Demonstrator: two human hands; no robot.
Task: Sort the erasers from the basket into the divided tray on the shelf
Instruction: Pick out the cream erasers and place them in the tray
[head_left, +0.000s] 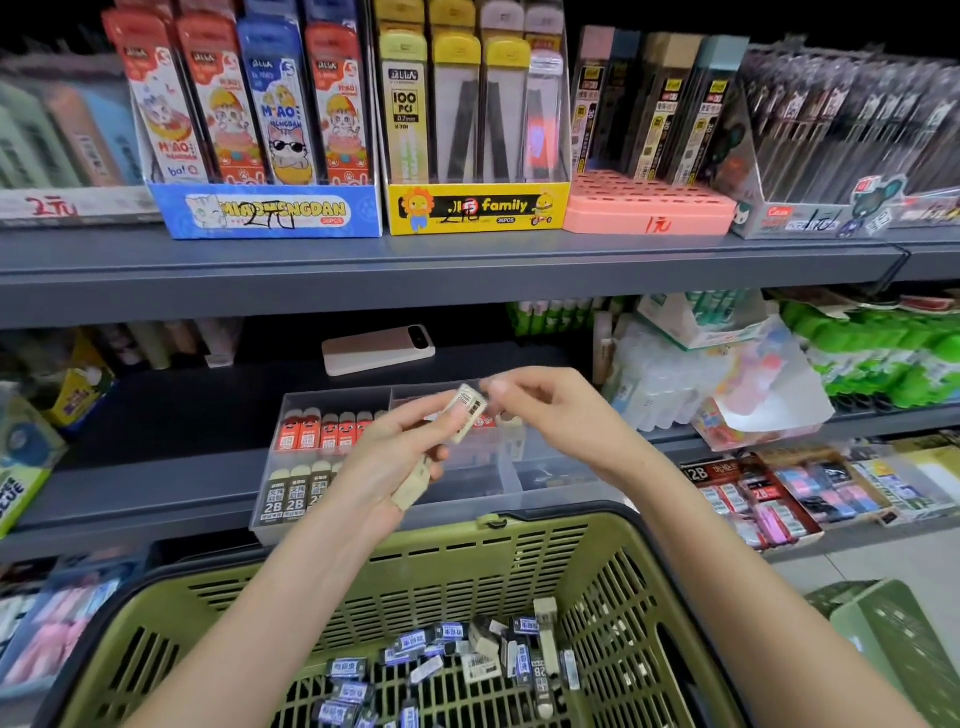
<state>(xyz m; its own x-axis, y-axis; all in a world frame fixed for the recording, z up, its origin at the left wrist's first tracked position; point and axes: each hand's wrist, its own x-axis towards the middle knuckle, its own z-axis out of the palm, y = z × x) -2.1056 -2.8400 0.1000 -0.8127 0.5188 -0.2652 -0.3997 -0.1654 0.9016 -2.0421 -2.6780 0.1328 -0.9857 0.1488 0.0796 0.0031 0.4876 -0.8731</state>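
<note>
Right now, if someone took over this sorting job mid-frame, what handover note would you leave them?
Left hand: fingers hold the upper eraser, with a second eraser lower in the palm.
Right hand: fingers at the upper eraser's tip; grip unclear.
Done: the divided tray has red erasers back left and 2B erasers front left.
Left: many loose erasers lie in the green basket.

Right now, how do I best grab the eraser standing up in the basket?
I'd pinch the eraser by its pale top end, across the flat faces, coming straight down from above. It stands nearly upright by the basket's right wall, top clear of the pile, which crowds its lower half.
</note>
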